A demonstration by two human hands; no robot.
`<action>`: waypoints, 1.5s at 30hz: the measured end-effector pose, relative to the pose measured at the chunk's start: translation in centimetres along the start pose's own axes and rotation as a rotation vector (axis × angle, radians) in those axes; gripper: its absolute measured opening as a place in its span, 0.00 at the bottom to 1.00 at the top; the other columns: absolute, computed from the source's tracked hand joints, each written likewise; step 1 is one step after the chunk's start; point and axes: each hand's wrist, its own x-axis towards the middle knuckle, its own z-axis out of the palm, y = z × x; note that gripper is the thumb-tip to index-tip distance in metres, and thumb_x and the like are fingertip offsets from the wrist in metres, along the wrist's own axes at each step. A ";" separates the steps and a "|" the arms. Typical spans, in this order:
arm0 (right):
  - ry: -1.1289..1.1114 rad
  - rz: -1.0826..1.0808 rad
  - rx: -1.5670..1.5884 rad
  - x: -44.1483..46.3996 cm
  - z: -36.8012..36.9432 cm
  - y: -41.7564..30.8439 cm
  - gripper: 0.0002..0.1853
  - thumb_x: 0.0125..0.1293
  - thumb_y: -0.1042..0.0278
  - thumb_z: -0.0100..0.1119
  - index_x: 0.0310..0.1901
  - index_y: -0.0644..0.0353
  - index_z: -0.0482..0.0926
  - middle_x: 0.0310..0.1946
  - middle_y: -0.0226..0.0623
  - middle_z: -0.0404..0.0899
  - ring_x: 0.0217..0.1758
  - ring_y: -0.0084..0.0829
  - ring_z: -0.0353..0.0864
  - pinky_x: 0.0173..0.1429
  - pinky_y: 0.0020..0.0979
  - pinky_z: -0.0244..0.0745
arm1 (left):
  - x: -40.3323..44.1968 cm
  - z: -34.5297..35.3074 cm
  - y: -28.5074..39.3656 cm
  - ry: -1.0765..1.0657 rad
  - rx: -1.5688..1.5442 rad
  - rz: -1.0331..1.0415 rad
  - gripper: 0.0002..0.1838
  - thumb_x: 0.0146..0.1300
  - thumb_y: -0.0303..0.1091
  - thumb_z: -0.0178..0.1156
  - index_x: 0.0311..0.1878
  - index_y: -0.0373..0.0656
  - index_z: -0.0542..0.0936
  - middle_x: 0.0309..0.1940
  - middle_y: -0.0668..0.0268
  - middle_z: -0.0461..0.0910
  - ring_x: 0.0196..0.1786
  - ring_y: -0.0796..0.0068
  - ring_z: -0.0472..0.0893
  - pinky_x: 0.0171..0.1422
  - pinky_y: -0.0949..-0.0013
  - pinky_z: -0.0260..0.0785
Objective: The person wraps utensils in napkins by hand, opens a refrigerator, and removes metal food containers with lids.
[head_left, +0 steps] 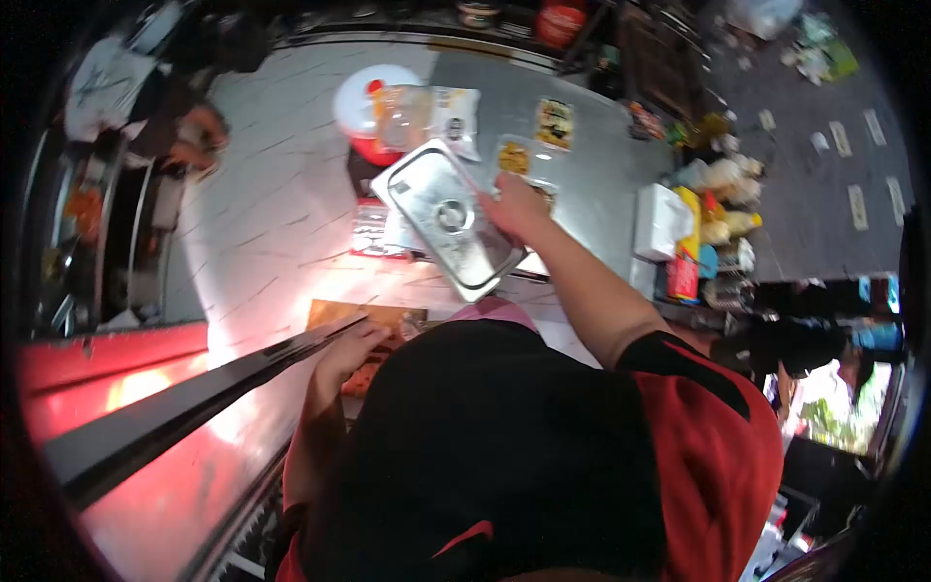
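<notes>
A rectangular stainless steel pan lid (451, 218) with a round recessed handle is tilted above the counter. My right hand (517, 207) grips it by its right edge, fingers closed. Lower left, my left hand (351, 351) is at the far end of a long grey-edged panel (208, 398), its fingers curled at that edge. Just beneath this hand are a brown board-like surface (330, 312) and something orange (361, 380), partly hidden by my arm and shirt. Beyond the lid stand a white-topped red container (354, 97) and a white printed bag (456, 121).
Flat food packets (555, 124) lie on the steel counter (592, 165). A white box (662, 223), a yellow-red box (687, 252) and several bottles line its right side. Another person (194, 136) is at the far left, and one more (795, 339) at the right.
</notes>
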 end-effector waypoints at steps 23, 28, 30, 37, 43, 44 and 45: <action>-0.519 0.052 0.950 11.4 7.5 5.6 0.21 0.83 0.56 0.58 0.62 0.67 0.76 0.57 0.44 0.83 0.56 0.38 0.83 0.63 0.40 0.78 | 1.8 0.1 -21.8 1.377 -0.488 0.214 0.13 0.69 0.41 0.63 0.37 0.40 0.87 0.31 0.61 0.87 0.37 0.64 0.87 0.42 0.57 0.80; -0.597 0.098 0.957 11.8 6.8 5.8 0.24 0.83 0.55 0.58 0.68 0.66 0.72 0.65 0.46 0.80 0.64 0.42 0.82 0.67 0.45 0.77 | -14.2 3.2 -35.1 2.000 -1.135 -0.141 0.15 0.70 0.45 0.65 0.50 0.45 0.84 0.39 0.58 0.88 0.45 0.56 0.88 0.51 0.54 0.81; -0.633 0.107 0.915 11.3 5.4 5.3 0.26 0.83 0.53 0.58 0.70 0.66 0.71 0.66 0.47 0.79 0.65 0.44 0.81 0.69 0.46 0.76 | -20.3 4.1 -39.3 2.130 -1.358 -0.222 0.17 0.71 0.47 0.66 0.55 0.47 0.82 0.43 0.56 0.89 0.49 0.53 0.89 0.54 0.52 0.81; -0.636 0.177 0.703 10.6 3.0 3.2 0.28 0.85 0.50 0.55 0.74 0.62 0.67 0.70 0.44 0.76 0.70 0.42 0.78 0.70 0.44 0.75 | -34.4 3.0 -44.3 2.264 -1.764 -0.371 0.23 0.76 0.57 0.60 0.56 0.46 0.82 0.40 0.60 0.86 0.44 0.60 0.86 0.45 0.59 0.80; -0.595 0.263 0.576 10.3 2.1 2.1 0.29 0.84 0.48 0.54 0.75 0.60 0.66 0.70 0.44 0.76 0.68 0.44 0.79 0.68 0.46 0.76 | -37.1 0.7 -50.2 2.281 -1.564 -0.390 0.23 0.81 0.55 0.55 0.53 0.43 0.83 0.31 0.61 0.80 0.35 0.69 0.83 0.32 0.66 0.76; -0.587 0.272 0.568 10.0 2.1 1.6 0.30 0.84 0.47 0.54 0.76 0.59 0.65 0.71 0.44 0.75 0.69 0.45 0.78 0.68 0.48 0.76 | -37.4 1.1 -52.7 2.223 -1.445 -0.401 0.23 0.79 0.59 0.56 0.45 0.46 0.80 0.25 0.65 0.76 0.28 0.70 0.76 0.27 0.66 0.70; -0.596 0.290 0.560 9.4 1.9 0.9 0.30 0.84 0.47 0.54 0.77 0.58 0.65 0.72 0.44 0.74 0.70 0.44 0.78 0.67 0.48 0.77 | -37.7 1.8 -55.6 2.159 -1.327 -0.410 0.26 0.78 0.64 0.56 0.36 0.49 0.78 0.19 0.68 0.72 0.20 0.72 0.70 0.21 0.66 0.65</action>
